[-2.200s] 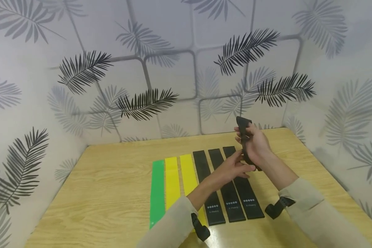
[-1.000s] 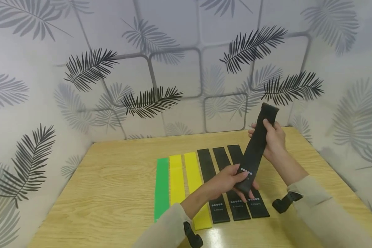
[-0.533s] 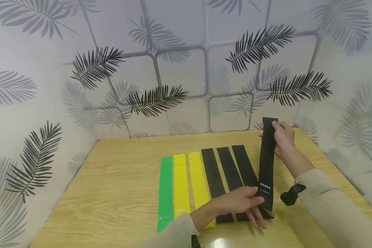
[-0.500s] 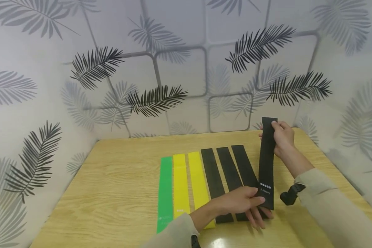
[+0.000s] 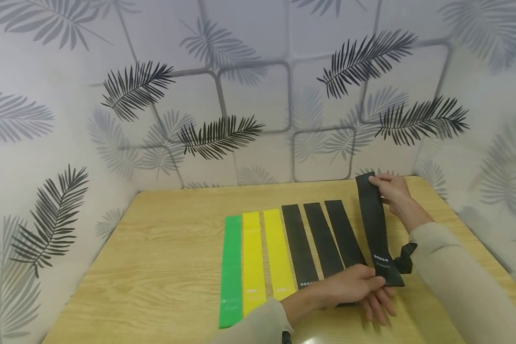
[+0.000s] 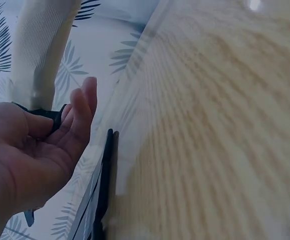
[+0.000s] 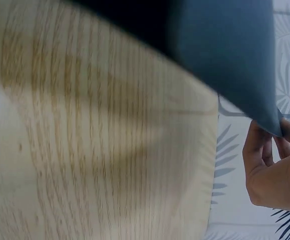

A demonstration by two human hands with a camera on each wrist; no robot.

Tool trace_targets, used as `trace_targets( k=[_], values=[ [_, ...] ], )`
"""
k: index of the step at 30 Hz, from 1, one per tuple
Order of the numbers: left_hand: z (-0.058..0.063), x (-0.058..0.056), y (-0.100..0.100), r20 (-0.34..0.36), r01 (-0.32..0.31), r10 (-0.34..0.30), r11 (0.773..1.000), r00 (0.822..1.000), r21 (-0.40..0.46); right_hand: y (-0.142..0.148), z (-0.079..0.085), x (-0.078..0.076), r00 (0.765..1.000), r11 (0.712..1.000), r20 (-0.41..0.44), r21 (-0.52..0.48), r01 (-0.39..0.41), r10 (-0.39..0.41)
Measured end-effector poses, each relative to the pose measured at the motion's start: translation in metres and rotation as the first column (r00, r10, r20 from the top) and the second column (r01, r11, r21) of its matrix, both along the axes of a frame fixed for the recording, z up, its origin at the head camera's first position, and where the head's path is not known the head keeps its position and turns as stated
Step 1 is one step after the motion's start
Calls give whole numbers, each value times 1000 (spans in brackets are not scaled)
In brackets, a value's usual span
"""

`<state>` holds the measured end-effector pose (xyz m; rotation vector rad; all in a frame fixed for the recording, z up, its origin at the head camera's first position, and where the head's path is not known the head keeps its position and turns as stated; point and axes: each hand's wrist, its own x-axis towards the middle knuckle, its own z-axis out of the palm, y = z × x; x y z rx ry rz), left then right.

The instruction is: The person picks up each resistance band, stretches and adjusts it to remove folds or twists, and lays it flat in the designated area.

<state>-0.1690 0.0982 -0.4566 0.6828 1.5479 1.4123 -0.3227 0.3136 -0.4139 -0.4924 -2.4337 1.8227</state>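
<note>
A black resistance band (image 5: pixel 373 220) with a row of white dots and small lettering slants between my two hands, its far end raised off the table. My right hand (image 5: pixel 393 193) pinches that far end between thumb and fingers; the right wrist view shows the band (image 7: pixel 230 55) stretching away from the pinching fingers. At the near end, my left hand (image 5: pixel 357 289) pinches the band's corner, thumb on top, with the other fingers spread low over the table. In the left wrist view the left hand (image 6: pixel 44 155) has the dark band edge between thumb and fingers.
Left of the held band lie several flat bands in a row: a green one (image 5: pixel 231 267), two yellow ones (image 5: pixel 252 258) and three black ones (image 5: pixel 298 239). My left forearm covers some near ends. A leaf-patterned wall covering (image 5: pixel 249 157) stands behind the wooden table (image 5: pixel 163 267).
The black band went from folded edge-on, to tilted flat between both hands, then moved right and down beside the row. Its near end is now lower and further right.
</note>
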Motion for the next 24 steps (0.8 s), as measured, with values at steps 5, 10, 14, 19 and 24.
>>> trace_targets(
  k=[5,10,14,19,24],
  values=[
    [-6,6,10,45,-32,34,999,998,-39,4,-9,-3,997,994,2,75,-83,83],
    [-16,15,15,103,-83,90,994,991,-78,7,-22,-4,988,975,48,159,-153,147],
    [-21,19,17,125,-99,112,990,986,-101,6,-32,-5,972,947,107,223,-231,211],
    [-17,22,21,99,-99,114,986,989,-137,8,-32,-4,960,912,118,300,-279,255],
    [-14,24,23,61,-91,102,982,993,-168,17,-35,-3,949,832,115,458,-313,294]
  ],
)
